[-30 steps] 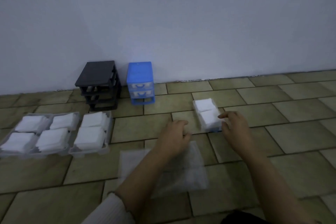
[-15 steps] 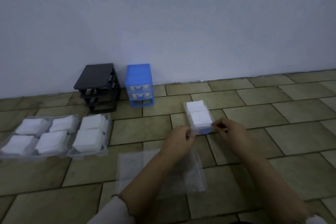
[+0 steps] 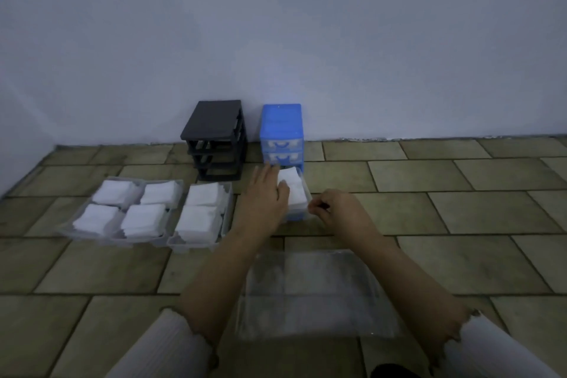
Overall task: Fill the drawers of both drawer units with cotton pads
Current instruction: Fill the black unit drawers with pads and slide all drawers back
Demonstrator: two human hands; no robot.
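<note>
A blue drawer unit (image 3: 281, 124) stands against the wall with two drawers in it. A clear drawer full of white cotton pads (image 3: 293, 190) lies on the floor with its far end at the unit's bottom slot. My left hand (image 3: 266, 193) holds the drawer's left side, fingers stretched along it. My right hand (image 3: 333, 207) pinches the drawer's near right corner. The black drawer unit (image 3: 216, 138) stands left of the blue one, its slots empty. Three clear drawers filled with cotton pads (image 3: 147, 212) lie on the floor to the left.
An empty clear plastic bag (image 3: 313, 291) lies flat on the tiled floor between my forearms. The white wall runs right behind both units. Bare tiles stretch to the right.
Both hands carried the filled drawer from the open floor on the right over to the blue unit; its far end now meets the bottom slot.
</note>
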